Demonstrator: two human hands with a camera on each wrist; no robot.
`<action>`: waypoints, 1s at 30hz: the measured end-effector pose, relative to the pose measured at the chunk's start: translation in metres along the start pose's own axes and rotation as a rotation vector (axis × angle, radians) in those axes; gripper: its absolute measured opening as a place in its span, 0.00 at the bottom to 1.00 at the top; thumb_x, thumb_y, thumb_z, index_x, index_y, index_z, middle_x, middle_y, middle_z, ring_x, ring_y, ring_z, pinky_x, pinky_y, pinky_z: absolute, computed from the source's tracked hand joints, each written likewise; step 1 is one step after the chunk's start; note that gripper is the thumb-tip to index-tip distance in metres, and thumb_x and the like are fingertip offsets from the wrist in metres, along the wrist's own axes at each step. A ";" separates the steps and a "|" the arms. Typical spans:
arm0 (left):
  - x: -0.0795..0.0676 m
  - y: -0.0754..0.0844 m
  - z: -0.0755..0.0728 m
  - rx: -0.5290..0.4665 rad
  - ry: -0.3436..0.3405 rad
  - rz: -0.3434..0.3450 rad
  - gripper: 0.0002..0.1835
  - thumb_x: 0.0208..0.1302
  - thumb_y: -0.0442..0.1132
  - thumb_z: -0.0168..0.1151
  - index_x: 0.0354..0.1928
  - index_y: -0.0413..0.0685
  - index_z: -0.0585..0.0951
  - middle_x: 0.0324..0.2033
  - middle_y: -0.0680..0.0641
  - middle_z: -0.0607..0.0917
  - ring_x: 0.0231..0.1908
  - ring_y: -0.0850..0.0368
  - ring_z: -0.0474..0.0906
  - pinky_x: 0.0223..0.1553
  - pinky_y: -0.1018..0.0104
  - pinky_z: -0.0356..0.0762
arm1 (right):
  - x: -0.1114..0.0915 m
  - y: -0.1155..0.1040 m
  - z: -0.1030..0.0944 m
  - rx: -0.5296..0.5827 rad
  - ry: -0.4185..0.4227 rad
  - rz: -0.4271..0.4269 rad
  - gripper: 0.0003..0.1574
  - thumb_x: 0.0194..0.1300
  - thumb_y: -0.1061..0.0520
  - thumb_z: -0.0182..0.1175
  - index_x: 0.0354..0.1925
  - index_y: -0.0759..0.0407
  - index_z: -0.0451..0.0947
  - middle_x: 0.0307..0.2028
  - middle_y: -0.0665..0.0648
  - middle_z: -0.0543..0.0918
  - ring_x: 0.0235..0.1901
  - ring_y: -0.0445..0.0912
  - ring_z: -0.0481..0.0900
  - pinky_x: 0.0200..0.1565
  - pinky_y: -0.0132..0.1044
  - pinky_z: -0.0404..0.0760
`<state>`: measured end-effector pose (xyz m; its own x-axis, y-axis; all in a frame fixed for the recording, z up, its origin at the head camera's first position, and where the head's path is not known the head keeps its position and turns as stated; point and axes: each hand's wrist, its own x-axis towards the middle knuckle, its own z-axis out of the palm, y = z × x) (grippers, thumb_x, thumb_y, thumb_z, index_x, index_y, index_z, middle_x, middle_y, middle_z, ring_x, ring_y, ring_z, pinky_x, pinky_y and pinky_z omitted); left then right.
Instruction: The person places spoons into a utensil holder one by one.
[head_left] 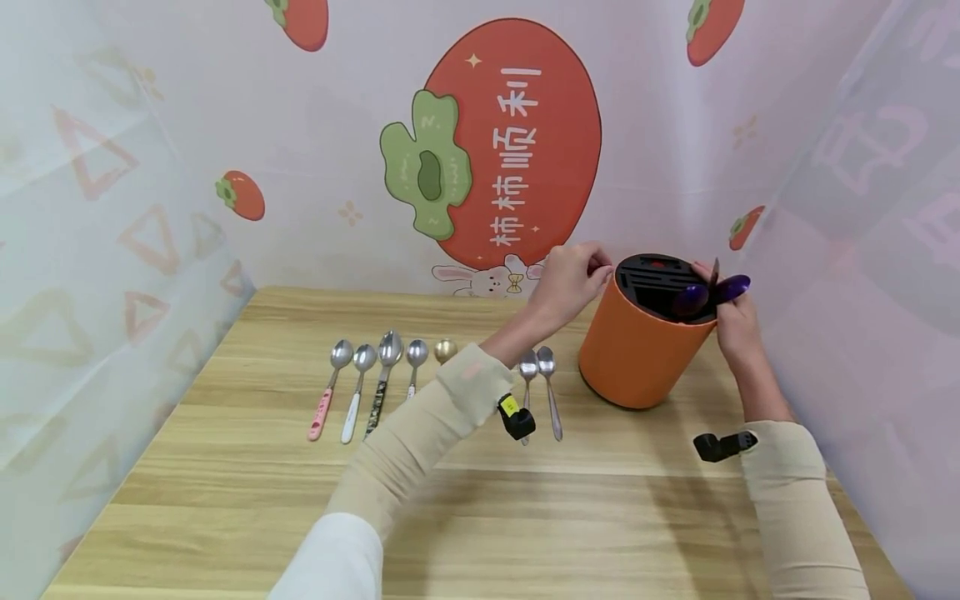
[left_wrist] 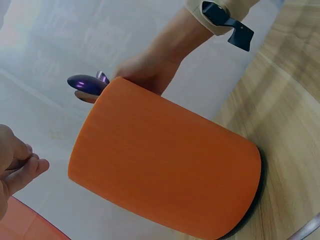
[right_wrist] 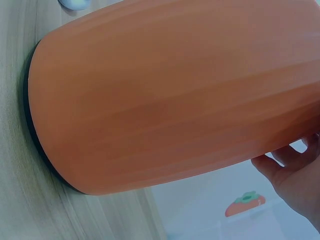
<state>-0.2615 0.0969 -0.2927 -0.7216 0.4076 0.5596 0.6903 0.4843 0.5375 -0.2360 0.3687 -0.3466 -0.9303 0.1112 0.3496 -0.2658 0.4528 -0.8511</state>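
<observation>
An orange knife block [head_left: 645, 350] with a slotted black top stands on the table. Out of its right side stick purple spoon heads [head_left: 731, 289] and an edge-on reddish one. At the block's upper right my right hand [head_left: 737, 329] grips the rim, with fingers against the outer wall in the right wrist view. Part of that hand is hidden behind the spoons and block. My left hand [head_left: 573, 283] hovers just off the left rim, its fingers curled and thumb against fingertips. The left wrist view shows this left hand [left_wrist: 15, 167] apart from the block, with nothing seen in it.
Several spoons lie in a row left of the block, among them a pink-handled one [head_left: 321, 412], a white-handled one [head_left: 350, 417] and a gold one [head_left: 446, 350]. My left forearm crosses over part of the row. A printed cloth [head_left: 337, 125] backs the wooden table [head_left: 225, 500].
</observation>
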 end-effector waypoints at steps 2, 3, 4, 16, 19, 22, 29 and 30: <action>-0.002 -0.001 -0.002 0.006 0.012 -0.007 0.06 0.69 0.37 0.62 0.39 0.43 0.85 0.33 0.49 0.89 0.32 0.62 0.85 0.34 0.80 0.77 | 0.001 0.000 -0.001 0.008 -0.002 0.004 0.32 0.81 0.48 0.37 0.71 0.67 0.63 0.75 0.64 0.62 0.74 0.45 0.57 0.77 0.39 0.48; -0.004 -0.002 -0.003 0.003 0.017 -0.007 0.06 0.69 0.37 0.62 0.39 0.43 0.84 0.33 0.48 0.89 0.32 0.62 0.85 0.35 0.80 0.78 | 0.001 -0.001 -0.001 0.008 -0.003 0.006 0.33 0.81 0.48 0.37 0.71 0.67 0.63 0.75 0.64 0.61 0.75 0.46 0.56 0.77 0.39 0.47; -0.005 -0.003 -0.003 0.007 0.019 -0.007 0.05 0.69 0.37 0.63 0.39 0.43 0.84 0.33 0.48 0.89 0.33 0.61 0.85 0.36 0.80 0.78 | 0.001 -0.001 -0.002 0.009 -0.002 0.008 0.33 0.81 0.47 0.37 0.71 0.67 0.63 0.75 0.64 0.61 0.75 0.47 0.56 0.77 0.40 0.46; -0.034 -0.023 -0.003 0.045 -0.010 -0.108 0.08 0.67 0.39 0.65 0.42 0.41 0.84 0.36 0.47 0.88 0.35 0.59 0.84 0.38 0.78 0.80 | -0.001 0.004 0.001 -0.029 0.002 0.005 0.34 0.81 0.47 0.35 0.71 0.68 0.63 0.74 0.67 0.61 0.75 0.48 0.56 0.77 0.38 0.48; -0.041 -0.027 -0.003 0.062 -0.003 -0.145 0.09 0.66 0.40 0.65 0.41 0.40 0.84 0.35 0.46 0.87 0.36 0.58 0.82 0.38 0.76 0.80 | 0.000 0.003 0.001 -0.027 -0.010 -0.009 0.34 0.81 0.46 0.35 0.71 0.67 0.63 0.74 0.67 0.60 0.76 0.48 0.55 0.77 0.38 0.47; -0.049 -0.032 -0.002 0.068 -0.010 -0.184 0.10 0.66 0.40 0.66 0.42 0.40 0.83 0.35 0.46 0.87 0.36 0.58 0.83 0.39 0.74 0.81 | 0.000 0.002 0.001 -0.025 -0.004 -0.013 0.34 0.81 0.45 0.36 0.71 0.66 0.63 0.74 0.67 0.61 0.76 0.47 0.55 0.76 0.36 0.48; -0.073 -0.048 0.011 0.053 -0.106 -0.318 0.14 0.65 0.42 0.67 0.44 0.38 0.82 0.38 0.44 0.88 0.36 0.57 0.86 0.34 0.75 0.82 | -0.003 0.002 -0.001 -0.012 0.002 0.006 0.33 0.81 0.48 0.35 0.71 0.68 0.62 0.75 0.67 0.60 0.75 0.44 0.57 0.75 0.32 0.50; -0.076 -0.051 0.013 0.060 -0.118 -0.333 0.14 0.65 0.42 0.67 0.45 0.37 0.82 0.38 0.43 0.88 0.35 0.57 0.85 0.33 0.76 0.81 | -0.003 0.001 -0.001 -0.005 0.000 0.004 0.33 0.81 0.48 0.35 0.71 0.67 0.62 0.75 0.67 0.60 0.75 0.44 0.57 0.76 0.32 0.49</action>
<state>-0.2426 0.0517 -0.3710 -0.9098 0.3049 0.2816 0.4149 0.6488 0.6379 -0.2334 0.3696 -0.3478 -0.9314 0.1129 0.3459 -0.2605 0.4568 -0.8506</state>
